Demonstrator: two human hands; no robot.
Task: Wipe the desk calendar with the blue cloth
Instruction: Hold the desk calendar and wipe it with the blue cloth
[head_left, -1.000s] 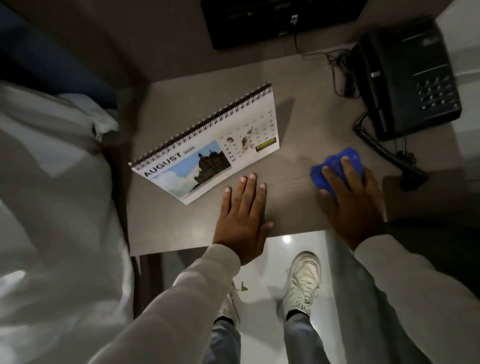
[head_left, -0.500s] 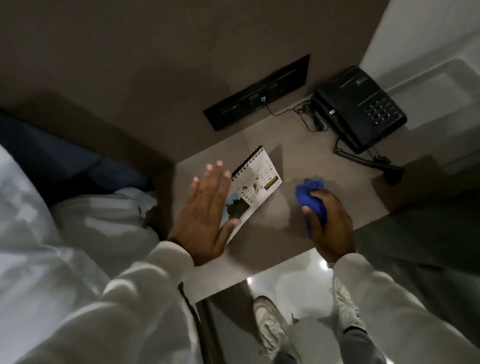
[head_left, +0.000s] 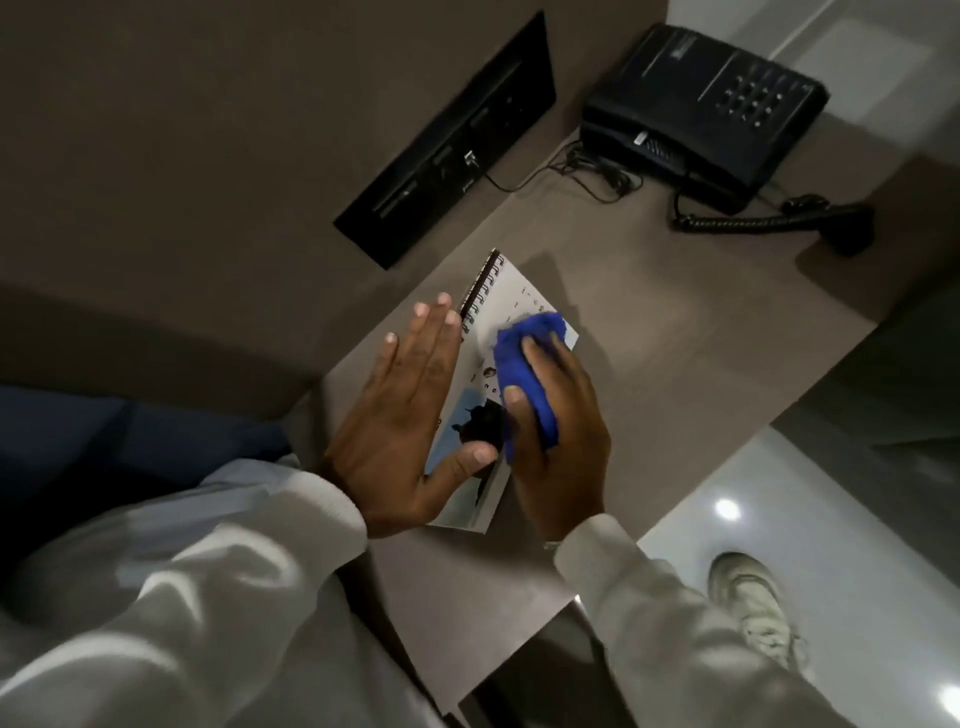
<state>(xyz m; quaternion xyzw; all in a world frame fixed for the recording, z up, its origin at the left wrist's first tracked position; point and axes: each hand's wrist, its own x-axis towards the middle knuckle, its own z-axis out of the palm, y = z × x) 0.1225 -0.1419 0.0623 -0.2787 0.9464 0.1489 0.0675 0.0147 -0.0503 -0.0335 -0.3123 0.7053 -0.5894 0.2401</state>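
The spiral-bound desk calendar (head_left: 501, 304) stands on the brown desk (head_left: 675, 364), its white page and blue picture facing me. My left hand (head_left: 410, 415) lies flat against the calendar's spiral side, fingers straight, thumb resting on the picture. My right hand (head_left: 558, 441) presses the bunched blue cloth (head_left: 524, 364) onto the calendar's page near the date grid. Both hands cover much of the page.
A black telephone (head_left: 696, 109) with a coiled cord sits at the desk's far right corner. A black socket panel (head_left: 457, 140) is set in the wall behind. A bed with white bedding lies to the left. My shoe (head_left: 753, 603) stands on the glossy floor below.
My right hand carried the blue cloth from the bare desk onto the calendar's page. My left hand rose from the desk and now steadies the calendar. The view swung and tilted.
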